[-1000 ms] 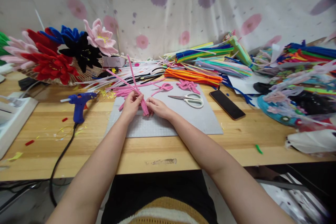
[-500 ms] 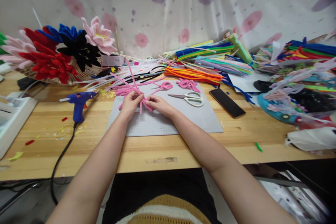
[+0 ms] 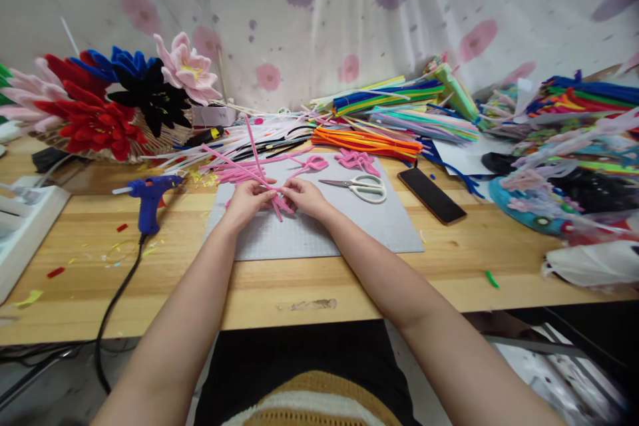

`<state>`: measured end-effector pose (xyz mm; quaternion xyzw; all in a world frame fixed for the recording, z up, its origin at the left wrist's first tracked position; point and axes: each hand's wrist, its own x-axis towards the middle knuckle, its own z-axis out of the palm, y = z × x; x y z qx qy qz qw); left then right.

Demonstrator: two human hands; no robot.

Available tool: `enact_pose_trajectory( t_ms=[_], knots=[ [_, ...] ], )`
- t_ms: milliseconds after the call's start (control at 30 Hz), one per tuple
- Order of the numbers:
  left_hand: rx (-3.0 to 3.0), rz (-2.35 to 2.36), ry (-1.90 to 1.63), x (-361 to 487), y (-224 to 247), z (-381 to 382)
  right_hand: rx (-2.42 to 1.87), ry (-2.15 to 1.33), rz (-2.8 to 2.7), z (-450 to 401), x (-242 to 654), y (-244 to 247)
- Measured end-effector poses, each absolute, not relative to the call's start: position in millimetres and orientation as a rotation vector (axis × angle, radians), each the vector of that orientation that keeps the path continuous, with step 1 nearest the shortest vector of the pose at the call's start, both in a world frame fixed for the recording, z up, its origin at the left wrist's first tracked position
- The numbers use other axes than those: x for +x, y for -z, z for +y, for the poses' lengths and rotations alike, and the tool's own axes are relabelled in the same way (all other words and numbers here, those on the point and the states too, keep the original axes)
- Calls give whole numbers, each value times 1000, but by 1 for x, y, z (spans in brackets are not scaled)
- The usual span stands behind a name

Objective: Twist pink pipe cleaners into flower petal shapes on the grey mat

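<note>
Pink pipe cleaners [image 3: 256, 158] cross one another between my two hands, their long ends pointing up and to the left and short ends showing below. My left hand [image 3: 249, 201] is closed on them in a pinch, thumb against fingers. From the other side my right hand [image 3: 304, 197] grips the same crossing. Both hands are over the grey cutting mat [image 3: 279, 241]. Just behind my right hand lies a bent pink pipe-cleaner loop [image 3: 314, 163], with a folded pink pipe-cleaner piece [image 3: 357, 161] to its right. White-handled scissors [image 3: 368, 189] rest on the mat.
A blue glue gun [image 3: 150, 203] with a black cord lies left of the mat, near a white power strip [image 3: 30, 226]. On the right is a phone [image 3: 432, 195]. Behind are pipe-cleaner bundles, including orange ones [image 3: 367, 144], and fuzzy flowers [image 3: 97, 123] at back left.
The pink pipe cleaners have turned between my fingers; their lower ends now point down and to the right. Both hands have shifted slightly and drawn a bit closer together.
</note>
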<state>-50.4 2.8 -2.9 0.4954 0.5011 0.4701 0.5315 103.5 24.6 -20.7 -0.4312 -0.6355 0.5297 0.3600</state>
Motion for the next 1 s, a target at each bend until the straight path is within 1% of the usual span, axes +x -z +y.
enact_pose_trajectory(
  t_ms=[100, 267, 400, 467, 633, 733, 800, 933, 1000],
  knots=[
    [1234, 1241, -1152, -48, 5, 5, -1159, -1314, -1643, 25, 106, 18],
    [1188, 1269, -1350, -45, 7, 7, -1175, -1366, -1673, 26, 104, 15],
    [1079, 1245, -1391, -43, 4, 6, -1169, -1184, -1780, 27, 101, 15],
    [1046, 1219, -1409, -42, 5, 7, -1155, -1165, -1782, 25, 100, 13],
    [1072, 1162, -1446, -39, 8, 10, -1023, -1612, -1697, 20, 94, 4],
    [1004, 1110, -1415, -40, 5, 12, -1018, -1708, -1656, 19, 90, 2],
    [917, 1083, -1457, -41, 0, 15, -1081, -1631, -1689, 20, 86, 4],
    [781, 1113, -1548, -45, -10, 22, -1210, -1209, -1954, 18, 82, 8],
    [747, 1142, -1580, -44, -15, 25, -1233, -1068, -2040, 16, 82, 6]
  ],
)
